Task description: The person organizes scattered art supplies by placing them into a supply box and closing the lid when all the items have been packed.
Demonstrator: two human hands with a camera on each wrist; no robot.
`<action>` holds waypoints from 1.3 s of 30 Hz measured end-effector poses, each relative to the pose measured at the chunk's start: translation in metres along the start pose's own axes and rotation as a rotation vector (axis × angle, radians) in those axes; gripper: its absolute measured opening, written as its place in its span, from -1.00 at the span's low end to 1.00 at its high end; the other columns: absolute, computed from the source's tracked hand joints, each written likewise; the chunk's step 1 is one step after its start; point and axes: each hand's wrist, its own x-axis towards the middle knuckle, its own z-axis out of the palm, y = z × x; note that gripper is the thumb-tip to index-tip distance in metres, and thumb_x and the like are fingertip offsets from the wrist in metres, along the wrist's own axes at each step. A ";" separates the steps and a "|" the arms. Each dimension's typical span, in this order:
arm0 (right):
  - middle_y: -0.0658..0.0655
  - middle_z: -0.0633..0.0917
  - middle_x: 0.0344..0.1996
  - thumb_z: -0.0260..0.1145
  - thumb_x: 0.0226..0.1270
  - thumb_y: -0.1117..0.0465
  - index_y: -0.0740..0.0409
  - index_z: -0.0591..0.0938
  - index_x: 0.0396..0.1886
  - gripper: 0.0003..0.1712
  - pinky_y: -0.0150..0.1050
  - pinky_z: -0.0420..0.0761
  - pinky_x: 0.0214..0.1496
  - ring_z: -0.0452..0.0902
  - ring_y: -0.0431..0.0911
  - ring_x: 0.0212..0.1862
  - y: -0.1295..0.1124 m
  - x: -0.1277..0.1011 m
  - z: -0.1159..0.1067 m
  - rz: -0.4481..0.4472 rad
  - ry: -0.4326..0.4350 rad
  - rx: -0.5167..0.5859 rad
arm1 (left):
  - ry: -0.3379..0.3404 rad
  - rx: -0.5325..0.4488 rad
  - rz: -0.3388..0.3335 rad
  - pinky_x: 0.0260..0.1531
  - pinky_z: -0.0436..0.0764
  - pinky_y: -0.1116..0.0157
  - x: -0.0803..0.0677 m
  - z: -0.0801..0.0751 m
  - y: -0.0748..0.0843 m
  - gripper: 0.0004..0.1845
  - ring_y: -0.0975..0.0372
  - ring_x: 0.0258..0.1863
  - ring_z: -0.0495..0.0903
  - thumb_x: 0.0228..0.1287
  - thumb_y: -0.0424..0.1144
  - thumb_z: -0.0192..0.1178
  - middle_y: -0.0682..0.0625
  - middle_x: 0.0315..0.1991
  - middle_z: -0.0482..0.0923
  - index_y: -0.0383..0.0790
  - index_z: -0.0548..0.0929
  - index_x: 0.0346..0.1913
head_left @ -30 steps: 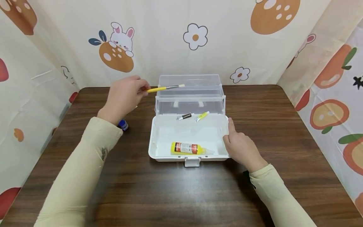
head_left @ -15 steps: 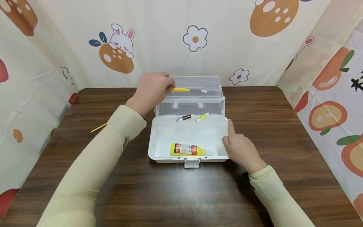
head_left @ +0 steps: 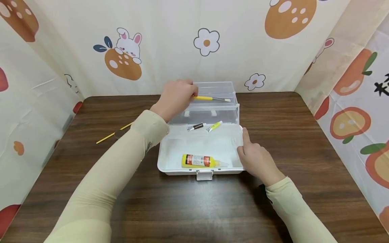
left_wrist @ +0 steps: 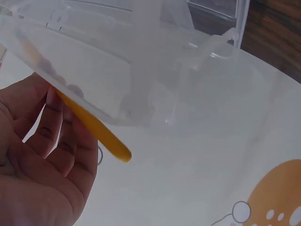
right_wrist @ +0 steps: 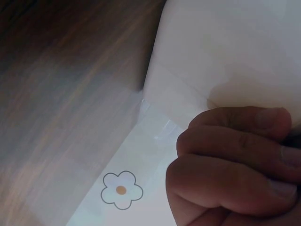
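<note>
In the head view my left hand (head_left: 177, 99) pinches a paintbrush (head_left: 204, 98) by its yellow handle. Its pale bristles point right, and it overlaps the raised clear trays (head_left: 209, 116) of an open white plastic box (head_left: 197, 145). The left wrist view shows the handle end (left_wrist: 101, 133) sticking out past the fingers beside the clear plastic. My right hand (head_left: 258, 161) grips the box's right rim, thumb inside and index finger lying along the edge. A yellow squeeze bottle (head_left: 199, 161) lies at the front of the box, with a dark brown tube (head_left: 196, 127) and a yellow tube (head_left: 214, 126) towards the back.
Another thin yellow stick (head_left: 105, 138) lies on the brown wooden table (head_left: 206, 209) to the left, partly covered by my left sleeve. A white latch (head_left: 204, 175) hangs at the box's front. Behind the table hangs a patterned curtain (head_left: 170, 50).
My left hand has carried the paintbrush rightwards, from beyond the box's left side to over the clear trays. The right hand has stayed on the rim. My left sleeve now hides the blue jar.
</note>
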 end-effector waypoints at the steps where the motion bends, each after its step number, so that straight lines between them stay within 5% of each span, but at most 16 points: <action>1: 0.12 0.42 -0.82 -0.15 0.46 0.18 0.47 -0.03 0.53 -0.25 -0.15 0.28 -0.68 0.30 -0.02 -0.72 0.000 0.000 0.000 -0.002 0.002 -0.002 | -0.004 -0.010 -0.002 -0.32 0.58 0.17 0.000 0.000 0.001 -0.86 0.10 -0.32 0.55 0.33 -0.37 0.25 0.02 -0.29 0.56 -0.09 0.72 -0.14; 25: 0.12 0.42 -0.81 -0.15 0.48 0.17 0.44 -0.06 0.54 -0.24 -0.16 0.28 -0.68 0.30 -0.03 -0.72 -0.009 -0.002 -0.001 0.017 -0.024 0.001 | -0.105 -0.048 -0.026 -0.16 0.61 0.16 0.000 0.002 0.001 -0.83 0.17 -0.22 0.59 0.34 -0.32 0.27 0.03 -0.10 0.69 -0.09 0.72 -0.05; 29: 0.12 0.42 -0.81 -0.15 0.48 0.17 0.45 -0.05 0.54 -0.25 -0.17 0.28 -0.68 0.29 -0.03 -0.73 -0.009 -0.002 0.000 0.013 -0.019 -0.002 | -0.060 -0.109 -0.051 -0.06 0.61 0.13 -0.007 -0.011 -0.012 -0.80 0.12 -0.11 0.62 0.39 -0.32 0.21 -0.01 -0.05 0.67 -0.14 0.70 0.00; 33: 0.11 0.41 -0.82 -0.15 0.48 0.18 0.46 -0.05 0.54 -0.25 -0.18 0.26 -0.70 0.27 -0.05 -0.74 -0.008 -0.002 0.000 0.006 -0.014 -0.005 | 0.029 -0.090 -0.102 -0.17 0.61 0.07 -0.027 -0.020 -0.037 -0.83 0.08 -0.14 0.63 0.41 -0.29 0.19 -0.03 -0.09 0.66 -0.14 0.70 -0.02; 39: 0.12 0.41 -0.82 -0.15 0.48 0.18 0.48 -0.04 0.53 -0.26 -0.17 0.26 -0.69 0.28 -0.04 -0.74 -0.006 -0.002 -0.002 0.012 -0.013 -0.015 | 0.052 -0.050 -0.200 -0.27 0.61 0.04 -0.063 -0.011 -0.075 -0.86 0.03 -0.21 0.60 0.40 -0.29 0.20 -0.07 -0.17 0.64 -0.14 0.70 -0.07</action>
